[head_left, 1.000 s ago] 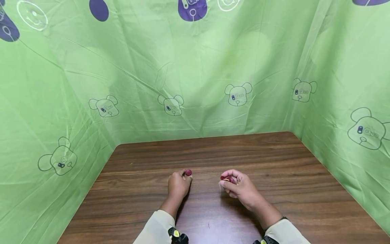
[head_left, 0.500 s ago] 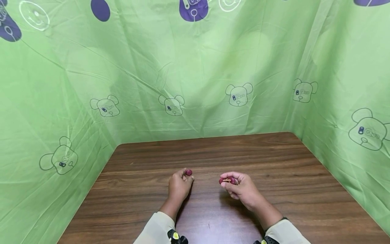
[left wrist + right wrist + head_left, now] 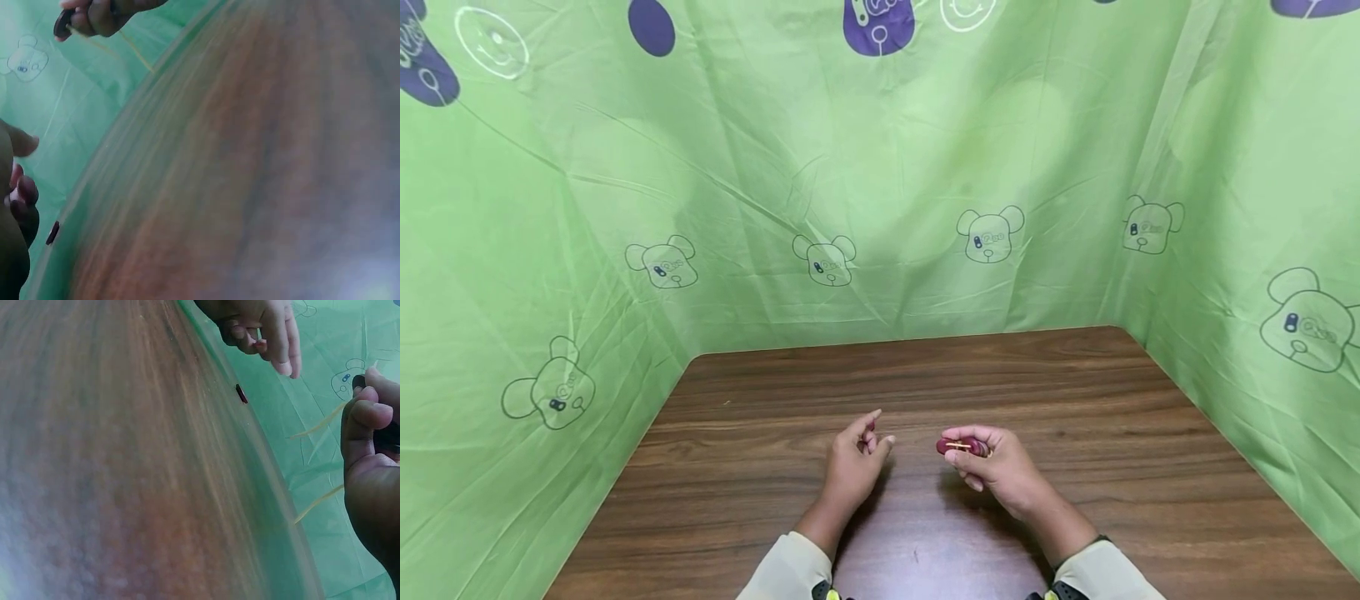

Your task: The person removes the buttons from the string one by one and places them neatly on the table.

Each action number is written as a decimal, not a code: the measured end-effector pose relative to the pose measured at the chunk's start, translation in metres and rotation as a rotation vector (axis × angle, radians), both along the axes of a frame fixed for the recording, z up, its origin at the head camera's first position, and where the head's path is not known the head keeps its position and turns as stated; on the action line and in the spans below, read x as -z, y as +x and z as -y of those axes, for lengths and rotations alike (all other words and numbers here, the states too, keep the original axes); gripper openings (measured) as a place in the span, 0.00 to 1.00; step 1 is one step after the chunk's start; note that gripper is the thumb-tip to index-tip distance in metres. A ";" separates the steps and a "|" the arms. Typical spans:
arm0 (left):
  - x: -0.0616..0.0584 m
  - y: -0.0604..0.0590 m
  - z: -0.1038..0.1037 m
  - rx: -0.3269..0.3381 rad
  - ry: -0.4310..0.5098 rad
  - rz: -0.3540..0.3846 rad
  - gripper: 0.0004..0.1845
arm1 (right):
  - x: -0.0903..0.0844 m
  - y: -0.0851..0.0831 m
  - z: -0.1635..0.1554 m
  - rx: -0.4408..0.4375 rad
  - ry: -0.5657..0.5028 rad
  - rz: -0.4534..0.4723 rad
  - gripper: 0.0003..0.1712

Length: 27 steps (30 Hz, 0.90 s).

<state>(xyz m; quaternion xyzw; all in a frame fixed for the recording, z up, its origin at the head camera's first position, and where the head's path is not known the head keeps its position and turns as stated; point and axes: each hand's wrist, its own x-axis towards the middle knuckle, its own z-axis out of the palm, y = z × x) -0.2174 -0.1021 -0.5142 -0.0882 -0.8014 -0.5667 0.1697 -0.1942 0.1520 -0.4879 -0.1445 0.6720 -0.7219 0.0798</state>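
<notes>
My left hand (image 3: 853, 467) is over the left middle of the table, index finger and thumb extended and apart. Just beyond its fingers lies a small dark red disc (image 3: 242, 394), seen edge-on in both wrist views and mostly hidden by the fingers in the head view. My right hand (image 3: 1003, 467), to the right, pinches a dark red rounded piece (image 3: 951, 447) with a thin gold-coloured strip along it between thumb and fingers. Pale yellow strands (image 3: 319, 422) trail from that hand in the right wrist view. The palm side is partly hidden.
The brown wood-grain table (image 3: 760, 392) has rounded far corners. A green curtain (image 3: 880, 183) with printed bear heads and purple shapes surrounds its far side and both sides.
My left hand has let go of the dark red disc and drawn slightly right, its fingers opening. The right hand stays nearly in place, its piece turned slightly so the gold strip shows more.
</notes>
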 end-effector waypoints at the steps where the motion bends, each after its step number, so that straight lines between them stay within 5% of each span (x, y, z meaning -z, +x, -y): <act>1: -0.001 0.002 -0.001 0.039 0.038 0.013 0.24 | 0.000 0.000 0.000 -0.001 0.002 -0.007 0.26; 10: -0.008 0.018 -0.009 0.335 0.240 0.121 0.25 | 0.001 -0.001 0.000 0.003 -0.011 -0.036 0.25; 27: -0.009 0.029 -0.017 0.450 0.251 0.147 0.27 | 0.004 0.001 -0.001 -0.029 -0.054 -0.097 0.23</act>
